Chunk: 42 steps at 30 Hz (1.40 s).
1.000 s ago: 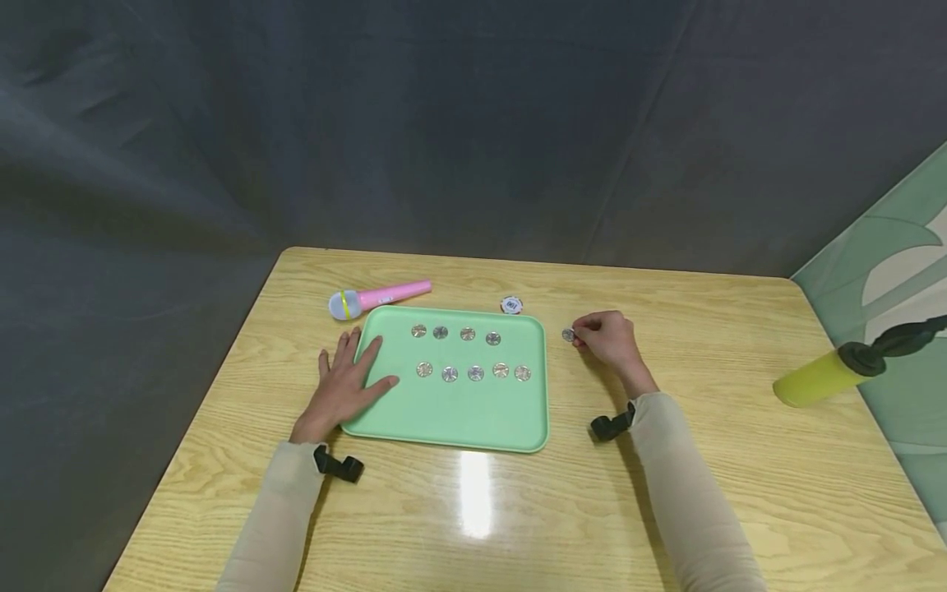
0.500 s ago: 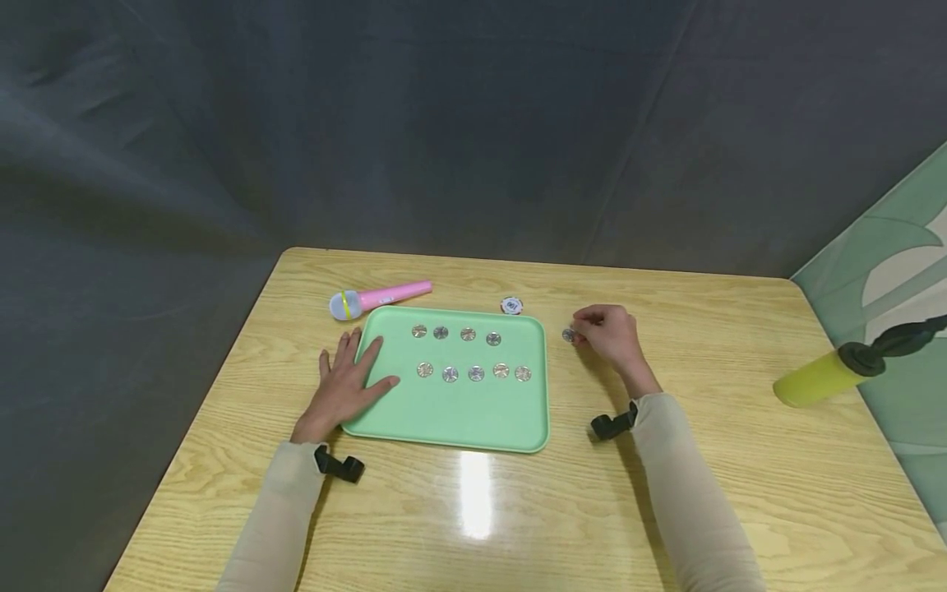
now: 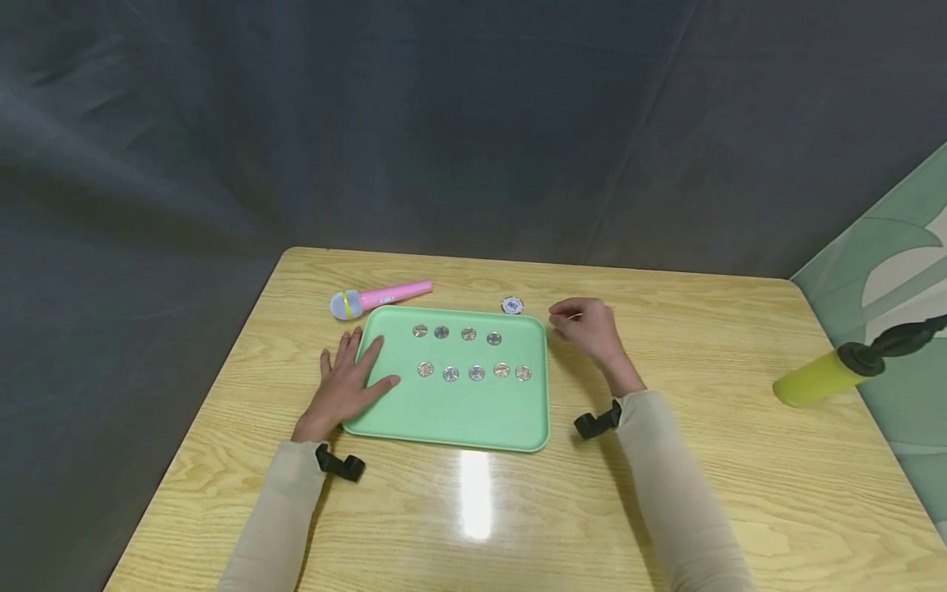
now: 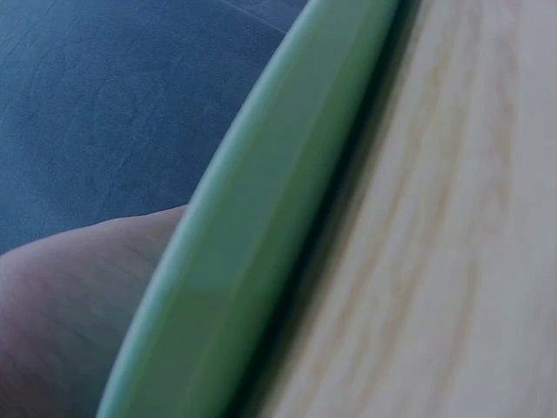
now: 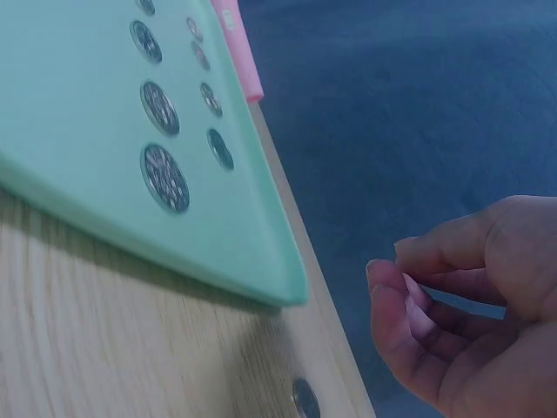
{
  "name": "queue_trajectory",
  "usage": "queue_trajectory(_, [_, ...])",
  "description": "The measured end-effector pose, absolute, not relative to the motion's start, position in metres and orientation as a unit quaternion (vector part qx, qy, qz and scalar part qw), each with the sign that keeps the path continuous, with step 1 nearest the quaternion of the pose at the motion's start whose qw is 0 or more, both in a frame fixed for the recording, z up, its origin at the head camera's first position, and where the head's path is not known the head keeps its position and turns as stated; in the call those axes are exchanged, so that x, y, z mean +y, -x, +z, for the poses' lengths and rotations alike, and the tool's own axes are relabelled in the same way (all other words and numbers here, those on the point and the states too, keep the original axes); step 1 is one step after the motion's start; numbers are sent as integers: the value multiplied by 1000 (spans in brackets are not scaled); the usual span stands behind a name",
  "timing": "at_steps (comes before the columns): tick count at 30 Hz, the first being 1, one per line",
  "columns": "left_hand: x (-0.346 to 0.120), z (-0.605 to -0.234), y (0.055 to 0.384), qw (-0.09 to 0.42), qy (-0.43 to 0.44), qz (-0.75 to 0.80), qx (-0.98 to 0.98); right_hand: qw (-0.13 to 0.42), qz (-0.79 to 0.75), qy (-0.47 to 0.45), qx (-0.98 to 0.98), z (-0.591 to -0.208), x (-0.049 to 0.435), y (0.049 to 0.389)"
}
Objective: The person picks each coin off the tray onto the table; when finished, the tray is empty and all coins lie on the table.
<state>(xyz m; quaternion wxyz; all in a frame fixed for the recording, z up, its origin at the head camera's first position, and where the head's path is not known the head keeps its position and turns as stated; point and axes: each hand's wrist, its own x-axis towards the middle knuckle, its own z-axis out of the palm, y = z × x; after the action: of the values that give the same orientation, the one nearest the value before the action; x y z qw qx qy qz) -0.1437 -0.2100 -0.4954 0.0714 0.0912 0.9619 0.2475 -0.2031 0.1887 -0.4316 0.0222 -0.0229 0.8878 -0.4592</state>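
Observation:
My left hand [image 3: 344,390] rests with spread fingers over the left rim of a mint green tray [image 3: 451,419]. Part of that hand shows behind the tray's edge in the left wrist view. Two rows of silver and brassy coins [image 3: 477,373] lie flat on the tray. Just right of its far right corner, my right hand [image 3: 592,333] is raised, thumb and fingertips curled close together. I cannot tell whether a coin is pinched there. A coin [image 5: 305,399] lies on the table below it in the right wrist view, hidden under the hand from the head view.
Behind the tray lie a pink toy microphone [image 3: 385,295] and a white poker chip [image 3: 512,306]. A yellow-green bottle [image 3: 817,380] with a black lid lies at the right side of the wooden table [image 3: 703,345]. Dark cloth [image 3: 473,131] hangs behind.
My right hand has lifted from beside the coin and moved left and slightly away, toward the tray's far right corner. The left hand and the tray stay put.

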Motion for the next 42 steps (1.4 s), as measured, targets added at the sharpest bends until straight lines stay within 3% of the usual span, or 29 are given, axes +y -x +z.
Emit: queue_trajectory(42, [-210, -495, 144, 72, -91, 244, 963, 69, -406, 72, 909, -462, 123, 213])
